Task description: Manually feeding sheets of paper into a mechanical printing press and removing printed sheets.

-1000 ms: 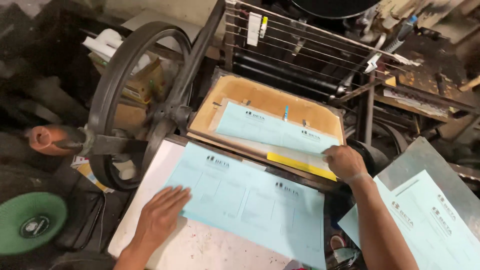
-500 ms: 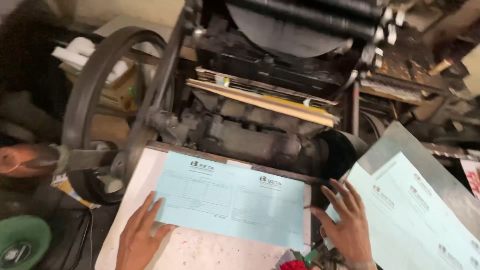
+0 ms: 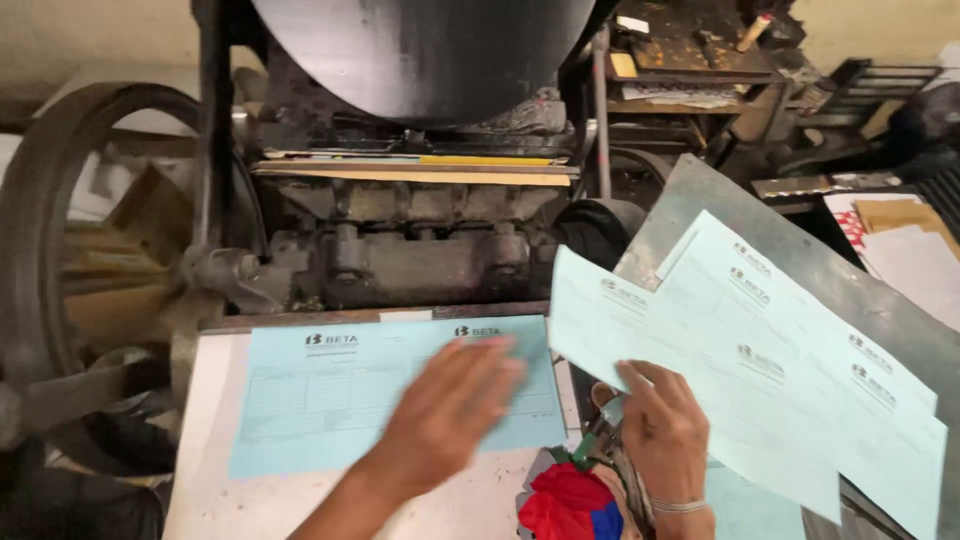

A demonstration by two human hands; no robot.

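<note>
My left hand [image 3: 445, 415] is spread flat, blurred, over the light-blue printed sheet [image 3: 330, 405] lying on the table [image 3: 200, 480] in front of the press [image 3: 420, 230]. Right hand [image 3: 662, 435], fingers spread, presses the fanned blue sheets [image 3: 790, 350] on the metal plate [image 3: 860, 285] at rt.

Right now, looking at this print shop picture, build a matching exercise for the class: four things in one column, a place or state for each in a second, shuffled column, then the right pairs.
Things
1. left hand
2. right hand
3. large dark iron flywheel
4. red and blue cloth

Places or states
A. at the left edge of the picture
B. blurred, over the pale blue printed sheet on the white feed board
C. at the bottom edge, between the two wrists
D. on a loose pale blue sheet over the grey metal board

Pairs: 1-B, 2-D, 3-A, 4-C
</note>
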